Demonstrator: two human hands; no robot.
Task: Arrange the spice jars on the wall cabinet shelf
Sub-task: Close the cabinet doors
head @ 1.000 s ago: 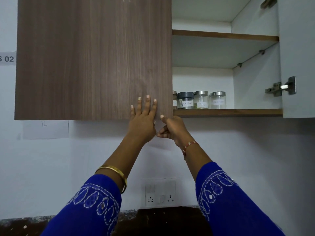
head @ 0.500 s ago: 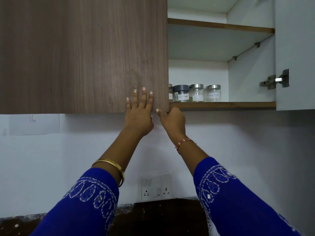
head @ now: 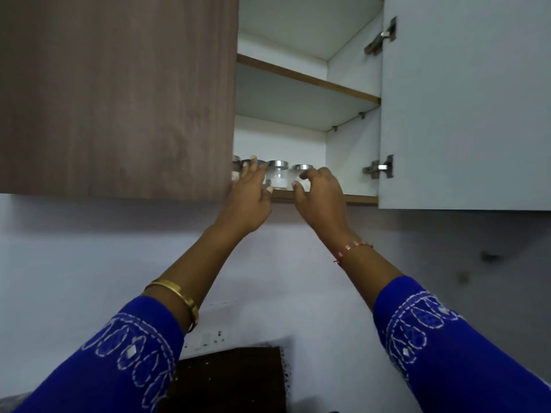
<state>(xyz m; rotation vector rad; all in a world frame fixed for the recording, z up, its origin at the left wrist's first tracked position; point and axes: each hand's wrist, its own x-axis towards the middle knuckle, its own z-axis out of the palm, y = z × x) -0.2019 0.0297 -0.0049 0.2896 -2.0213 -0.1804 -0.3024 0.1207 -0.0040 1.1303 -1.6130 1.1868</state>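
Observation:
Several small glass spice jars with metal lids stand in a row at the front of the lower shelf (head: 357, 200) of the open wall cabinet. My left hand (head: 250, 201) reaches up with its fingers spread over the front of a jar (head: 258, 162) near the closed left door. Between my hands, the middle jar (head: 278, 175) stands free. My right hand (head: 320, 198) is at the rightmost jar (head: 301, 167), fingers curled in front of it and hiding its body. I cannot see either hand gripping a jar.
The brown left door (head: 119, 96) is closed and hides the left end of the jar row. The white right door (head: 465, 102) hangs open. The upper shelf (head: 307, 77) is bare. A wall socket (head: 208, 338) and a dark countertop (head: 229, 380) lie below.
Both hands left the lower edge of the closed brown door and rose to the right, up to the jars on the shelf. The camera tilted up and moved closer.

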